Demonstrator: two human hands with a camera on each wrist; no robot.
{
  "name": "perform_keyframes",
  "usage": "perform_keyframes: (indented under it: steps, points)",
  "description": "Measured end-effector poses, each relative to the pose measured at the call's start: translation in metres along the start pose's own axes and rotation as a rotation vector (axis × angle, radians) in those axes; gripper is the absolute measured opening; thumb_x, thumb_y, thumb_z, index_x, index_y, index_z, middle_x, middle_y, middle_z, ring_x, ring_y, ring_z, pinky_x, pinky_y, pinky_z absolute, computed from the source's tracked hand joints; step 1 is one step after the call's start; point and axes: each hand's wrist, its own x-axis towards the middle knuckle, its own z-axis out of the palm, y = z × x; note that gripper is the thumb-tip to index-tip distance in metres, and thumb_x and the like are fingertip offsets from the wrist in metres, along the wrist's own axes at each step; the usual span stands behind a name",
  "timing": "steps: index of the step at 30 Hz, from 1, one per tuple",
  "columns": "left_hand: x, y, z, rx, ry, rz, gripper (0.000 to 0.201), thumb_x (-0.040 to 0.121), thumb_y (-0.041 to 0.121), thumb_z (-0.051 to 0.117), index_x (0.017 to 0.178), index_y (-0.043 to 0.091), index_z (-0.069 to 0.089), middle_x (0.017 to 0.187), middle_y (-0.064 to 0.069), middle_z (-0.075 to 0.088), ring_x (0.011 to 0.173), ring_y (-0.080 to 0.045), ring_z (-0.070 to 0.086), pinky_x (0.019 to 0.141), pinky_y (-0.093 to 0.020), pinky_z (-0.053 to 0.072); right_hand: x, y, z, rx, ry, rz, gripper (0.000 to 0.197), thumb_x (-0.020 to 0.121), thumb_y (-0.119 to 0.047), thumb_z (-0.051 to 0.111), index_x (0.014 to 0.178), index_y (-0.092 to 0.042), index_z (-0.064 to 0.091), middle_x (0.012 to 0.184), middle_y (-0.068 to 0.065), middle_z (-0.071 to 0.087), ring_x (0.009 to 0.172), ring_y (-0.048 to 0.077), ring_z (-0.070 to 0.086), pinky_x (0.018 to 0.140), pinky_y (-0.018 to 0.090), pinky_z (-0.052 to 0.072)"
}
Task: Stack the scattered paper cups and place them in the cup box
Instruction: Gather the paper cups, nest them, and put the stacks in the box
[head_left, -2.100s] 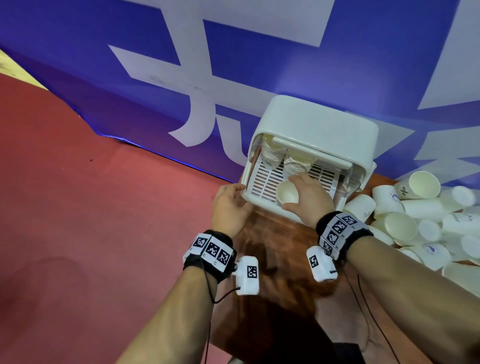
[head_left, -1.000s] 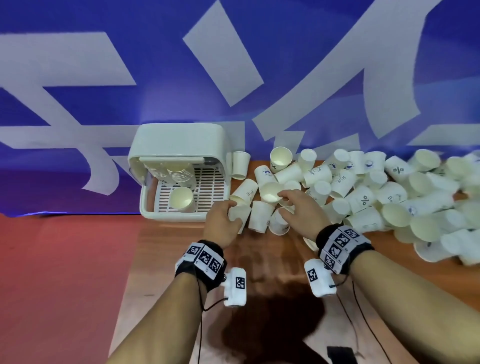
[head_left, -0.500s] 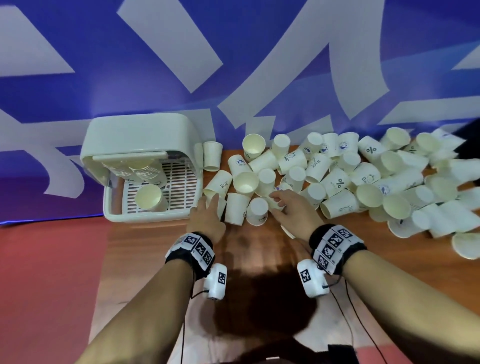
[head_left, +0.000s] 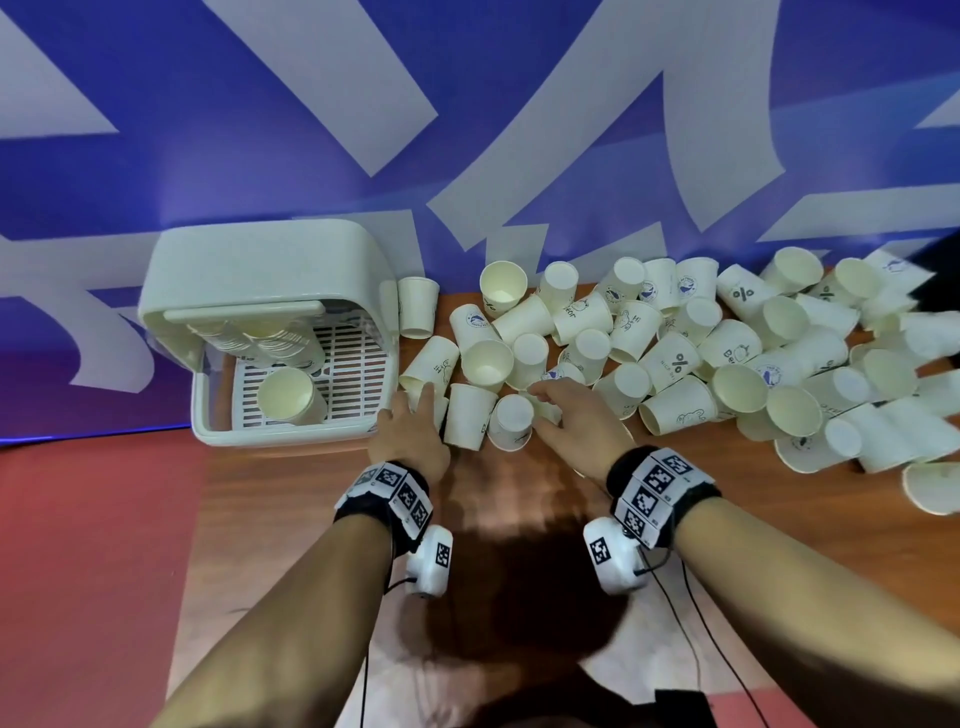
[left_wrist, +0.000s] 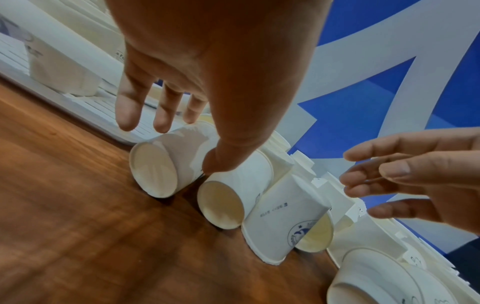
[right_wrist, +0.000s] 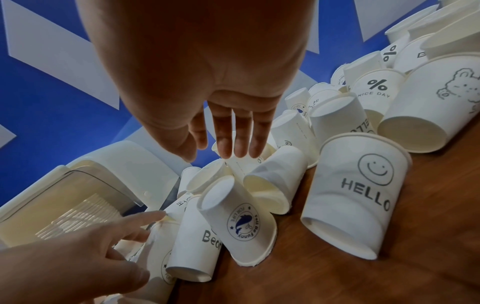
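A white cup box (head_left: 280, 437) with its lid lifted stands at the table's left; stacked cups (head_left: 260, 338) and one cup lying on its side (head_left: 288, 397) are inside. Many white paper cups (head_left: 675, 364) lie scattered to its right. My left hand (head_left: 413, 402) hovers with spread fingers over a lying cup (left_wrist: 166, 164), its thumb touching the neighbouring cup (left_wrist: 233, 191). My right hand (head_left: 540, 397) reaches with straight fingers over the near cups, above a blue-logo cup (right_wrist: 241, 222). Neither hand holds anything.
The wooden table (head_left: 519, 519) runs along a blue and white banner (head_left: 467, 130). A "HELLO" cup (right_wrist: 355, 195) stands mouth down at the right hand's side. The cup pile reaches the table's right end. Red floor (head_left: 78, 571) lies to the left.
My right hand left a cup lying in the box, and both hands moved right to the pile's near edge. In the last half second they barely shifted.
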Motion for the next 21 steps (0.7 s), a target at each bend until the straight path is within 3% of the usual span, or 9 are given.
perform_keyframes:
  steps: [10,15,21]
  points:
    - [0.001,-0.003,0.006,-0.023,0.024,-0.014,0.050,0.086,0.027,0.060,0.128,0.022,0.035,0.128,-0.010,0.041,0.116,-0.033,0.048,0.080,-0.043,0.048,0.003,-0.003,0.003,-0.034,-0.044,0.027,0.044,0.090,-0.020,0.060,0.134,-0.019,0.055,0.128,0.004,0.059,0.120,0.022,0.051,0.101,0.033,0.038]
    - [-0.003,-0.012,0.015,-0.128,-0.028,-0.026,0.046,0.084,0.036,0.063,0.117,0.020,0.036,0.127,-0.014,0.045,0.110,-0.035,0.055,0.079,-0.045,0.050,0.005,-0.009,0.007,-0.037,-0.057,0.025,0.043,0.090,-0.019,0.061,0.133,-0.017,0.056,0.127,0.005,0.059,0.120,0.023,0.049,0.100,0.034,0.037]
    - [-0.013,-0.026,0.012,-0.398,0.080,-0.048,0.045,0.076,0.037,0.067,0.108,0.016,0.042,0.115,-0.007,0.049,0.101,-0.031,0.057,0.083,-0.043,0.051,0.015,-0.021,0.018,-0.103,-0.133,-0.018,0.042,0.093,-0.021,0.057,0.135,-0.017,0.054,0.129,0.006,0.056,0.122,0.024,0.046,0.101,0.032,0.034]
